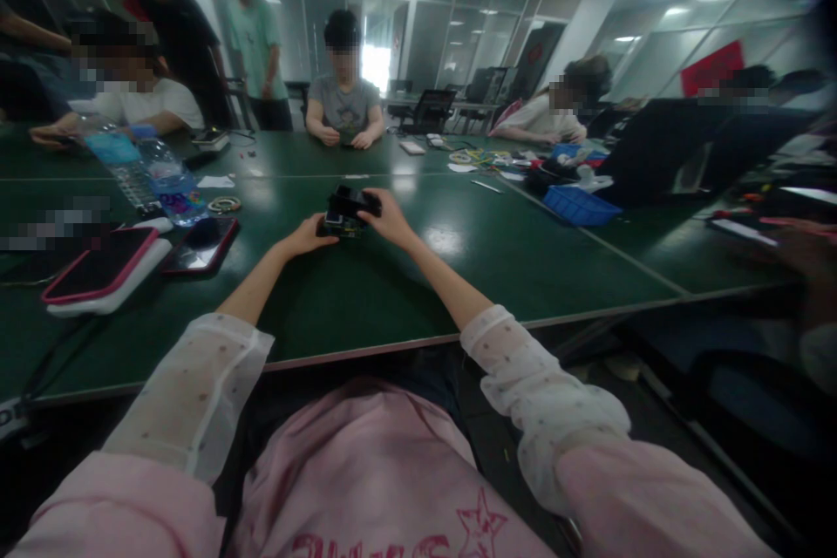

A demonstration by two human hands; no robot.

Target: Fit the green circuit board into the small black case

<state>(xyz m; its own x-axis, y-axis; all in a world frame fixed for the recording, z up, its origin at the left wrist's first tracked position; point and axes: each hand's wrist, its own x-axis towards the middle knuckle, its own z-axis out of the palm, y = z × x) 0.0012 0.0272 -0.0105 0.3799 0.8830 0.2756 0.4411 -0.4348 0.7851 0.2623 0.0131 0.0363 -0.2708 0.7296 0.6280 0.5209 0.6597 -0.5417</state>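
Note:
My left hand [312,235] is closed on the left edge of a small circuit board [343,229], just above the green table. Over that board, my right hand [387,218] grips a black plastic case part [351,200] from its right side. The case part is tilted and overlaps the board's upper side; I cannot tell whether the two are joined. Fine details of both pieces are blurred.
Left of my hands lie a phone [201,246], a pink-edged tablet or phone [101,265] and plastic bottles [171,183]. A blue basket [581,204], a pen-like stick [486,187] and tangled wires [480,159] are to the right. Several people sit around the table [497,279].

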